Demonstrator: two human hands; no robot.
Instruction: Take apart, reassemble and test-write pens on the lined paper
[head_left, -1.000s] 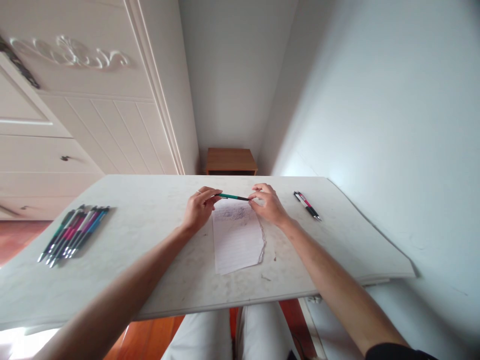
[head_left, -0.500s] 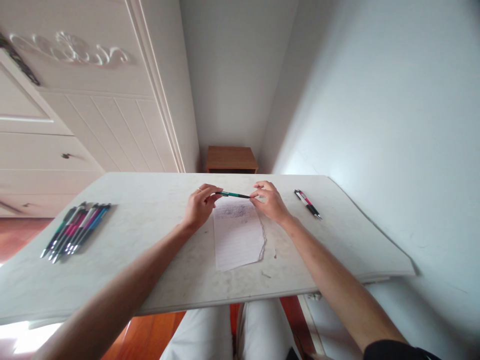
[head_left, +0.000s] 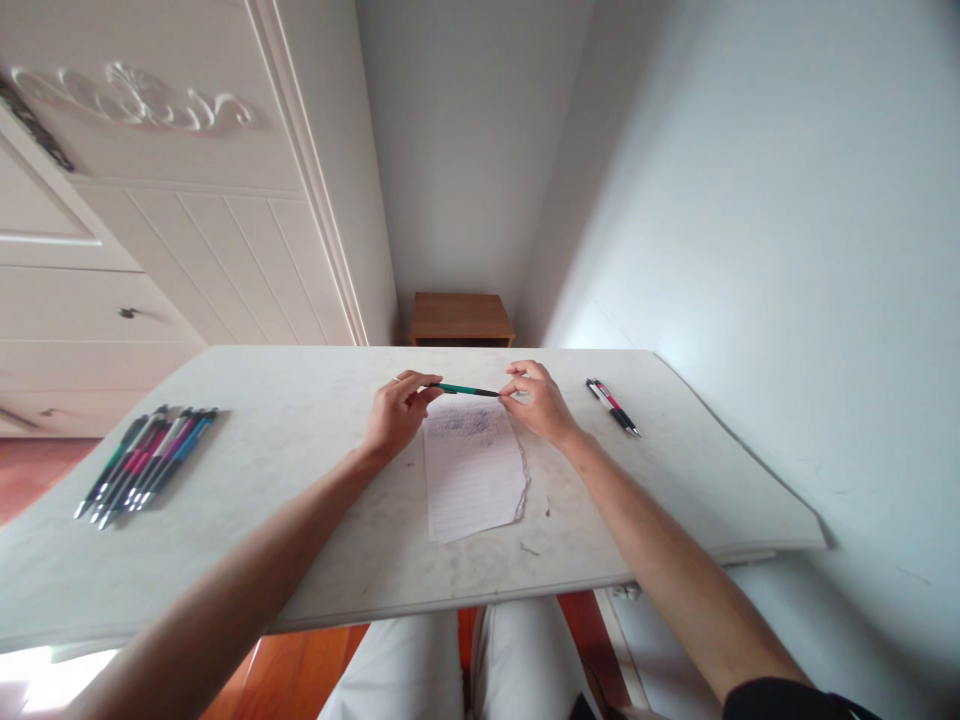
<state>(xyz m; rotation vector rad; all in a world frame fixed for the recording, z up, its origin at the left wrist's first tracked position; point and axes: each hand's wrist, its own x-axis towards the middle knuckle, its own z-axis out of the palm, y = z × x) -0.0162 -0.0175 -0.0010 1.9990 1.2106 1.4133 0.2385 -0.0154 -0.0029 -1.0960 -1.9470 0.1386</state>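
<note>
A green and black pen (head_left: 466,390) is held level between my two hands, above the far edge of a sheet of lined paper (head_left: 474,485). My left hand (head_left: 403,408) pinches its left end, and the fingers hide that end. At the right end, the thumb and index finger of my right hand (head_left: 538,402) are closed on the tip, with the other fingers raised. Scribbled ink marks cover the upper part of the paper, whose right edge is torn.
Several pens (head_left: 146,465) in different colours lie side by side on the white table (head_left: 322,560) at the left. Two more pens (head_left: 613,408) lie at the right. A wall (head_left: 787,250) borders the table's right side, and a wooden box-like stand (head_left: 463,316) is behind it.
My hands keep their grip on the pen in nearly the same place. The whole view has shifted very slightly.
</note>
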